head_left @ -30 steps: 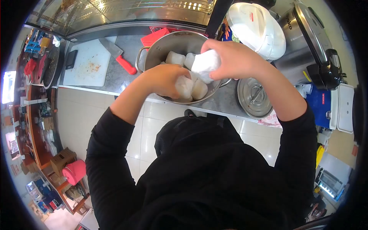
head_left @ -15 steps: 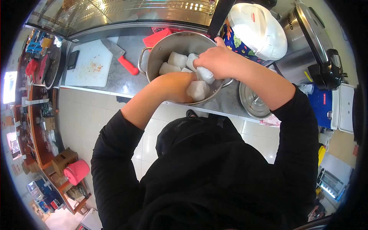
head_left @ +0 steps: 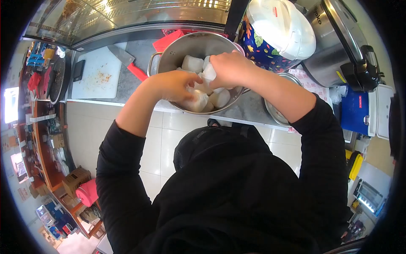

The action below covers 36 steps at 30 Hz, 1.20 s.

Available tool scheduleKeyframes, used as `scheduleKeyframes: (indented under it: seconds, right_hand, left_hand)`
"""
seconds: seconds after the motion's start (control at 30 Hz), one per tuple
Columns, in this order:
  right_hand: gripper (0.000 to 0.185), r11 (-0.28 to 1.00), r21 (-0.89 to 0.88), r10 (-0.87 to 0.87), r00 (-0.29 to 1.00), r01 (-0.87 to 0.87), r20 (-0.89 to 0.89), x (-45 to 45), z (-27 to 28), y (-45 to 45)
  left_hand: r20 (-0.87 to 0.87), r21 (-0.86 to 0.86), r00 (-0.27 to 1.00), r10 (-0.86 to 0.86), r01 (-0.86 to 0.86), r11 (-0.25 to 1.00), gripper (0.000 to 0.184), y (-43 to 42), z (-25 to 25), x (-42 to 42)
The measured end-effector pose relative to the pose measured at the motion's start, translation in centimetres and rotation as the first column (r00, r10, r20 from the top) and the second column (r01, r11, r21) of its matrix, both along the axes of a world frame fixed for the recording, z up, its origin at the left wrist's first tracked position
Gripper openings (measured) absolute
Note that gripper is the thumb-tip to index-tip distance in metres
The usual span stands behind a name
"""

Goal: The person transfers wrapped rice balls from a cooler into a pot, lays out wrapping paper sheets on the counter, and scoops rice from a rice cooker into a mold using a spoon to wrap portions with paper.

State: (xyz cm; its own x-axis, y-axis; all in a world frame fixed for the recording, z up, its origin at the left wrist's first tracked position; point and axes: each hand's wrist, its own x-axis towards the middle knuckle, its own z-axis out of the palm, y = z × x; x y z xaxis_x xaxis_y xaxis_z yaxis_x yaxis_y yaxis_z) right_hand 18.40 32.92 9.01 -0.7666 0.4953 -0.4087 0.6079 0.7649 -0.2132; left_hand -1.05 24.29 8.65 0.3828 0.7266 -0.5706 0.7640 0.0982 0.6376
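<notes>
A large steel pot (head_left: 169,50) stands on the grey counter with several white wrapped bundles (head_left: 193,64) inside. My left hand (head_left: 175,86) reaches over the near left rim, its fingers curled round a white bundle (head_left: 197,100) low in the pot. Above the right part of the pot, my right hand (head_left: 230,67) grips another white bundle (head_left: 209,74), which looks thinly wrapped. The two hands are close together but apart. My right hand's fingertips are partly hidden behind the hand.
Left on the counter lie a white cutting board (head_left: 95,72) and a red-handled knife (head_left: 136,72). A steel lid (head_left: 275,112) sits right of the pot, near a white-lidded cooker (head_left: 279,25) and a steel cooker (head_left: 334,46). Behind is a glass cabinet (head_left: 148,12).
My left hand has shifted left in the pot, onto a bundle. My right hand has moved slightly left with its bundle. The view has shifted a little.
</notes>
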Motion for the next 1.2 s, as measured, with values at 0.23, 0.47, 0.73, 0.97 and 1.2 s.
scheduleKeyframes:
  seconds: [0.23, 0.47, 0.73, 0.97, 1.2]
  right_hand:
    - [0.052, 0.998, -0.057, -0.037, 0.999, 0.038, 0.005, 0.1, 0.6, -0.1]
    - [0.048, 0.997, -0.003, -0.08, 0.994, 0.08, -0.074, 0.4, 1.4, -0.8]
    - [0.049, 0.998, 0.015, -0.057, 0.997, 0.058, -0.06, 1.0, 1.7, -0.5]
    - [0.05, 0.995, -0.05, -0.087, 0.992, 0.082, -0.093, 0.5, 1.4, -0.3]
    - [0.056, 0.981, -0.166, -0.129, 0.98, 0.103, -0.153, -0.9, -0.3, -1.4]
  left_hand:
    - [-0.185, -0.171, 0.982, -0.042, 0.01, 0.985, 0.065, 1.5, 0.7, 0.8]
    - [-0.383, -0.216, 0.911, -0.15, 0.07, 0.974, 0.073, 2.1, 1.4, 3.0]
    - [-0.61, -0.04, 0.774, -0.169, 0.183, 0.982, 0.065, 2.4, 2.5, 5.8]
    - [-0.275, -0.132, 0.956, -0.105, 0.07, 0.989, 0.067, 1.0, 3.3, 2.9]
    - [-0.127, -0.02, 0.992, -0.02, 0.018, 1.0, 0.05, 0.3, 1.1, 1.2]
